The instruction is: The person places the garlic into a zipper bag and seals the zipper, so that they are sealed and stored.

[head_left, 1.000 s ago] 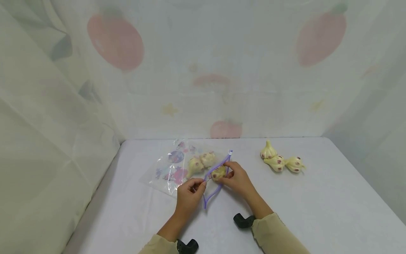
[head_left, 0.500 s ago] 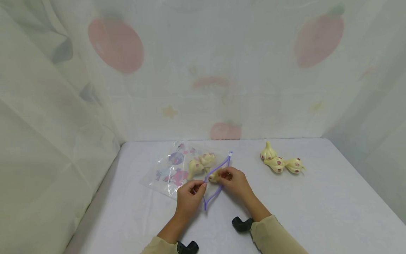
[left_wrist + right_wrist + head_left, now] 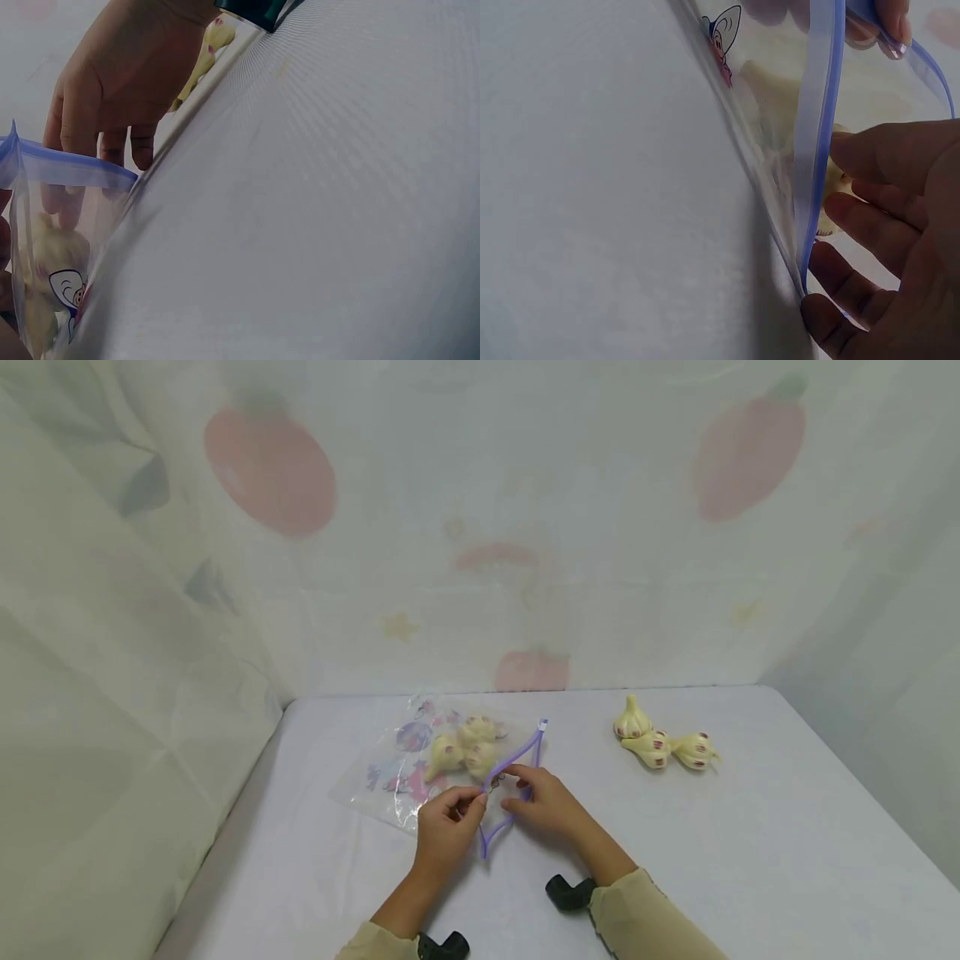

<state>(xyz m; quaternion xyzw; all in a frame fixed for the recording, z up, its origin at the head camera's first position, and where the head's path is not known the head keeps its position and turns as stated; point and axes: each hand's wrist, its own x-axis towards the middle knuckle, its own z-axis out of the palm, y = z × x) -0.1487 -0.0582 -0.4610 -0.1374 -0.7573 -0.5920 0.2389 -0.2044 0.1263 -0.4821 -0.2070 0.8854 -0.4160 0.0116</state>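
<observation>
A clear zip bag point(image 3: 381, 793) with cartoon prints and a purple zip edge lies on the table, its mouth spread apart towards the right. Three garlic bulbs point(image 3: 446, 755) sit together inside it. My left hand point(image 3: 444, 831) pinches the upper zip edge between thumb and fingers. At the mouth is my right hand point(image 3: 551, 806), fingers parted and partly inside, holding nothing. The right wrist view has its thumb and fingers point(image 3: 874, 232) around the zip edge area, with a bulb just beyond them. In the left wrist view, garlic point(image 3: 60, 244) shows through the plastic.
Three more garlic bulbs point(image 3: 651, 749) touch one another at the back right of the white table point(image 3: 720, 852). A printed cloth point(image 3: 390, 527) hangs behind the table, and pale cloth also rises at both sides.
My right hand has pushed a garlic bulb leftward through the bag's mouth and let go of it. The bulbs inside have shifted left. The left hand keeps its pinch.
</observation>
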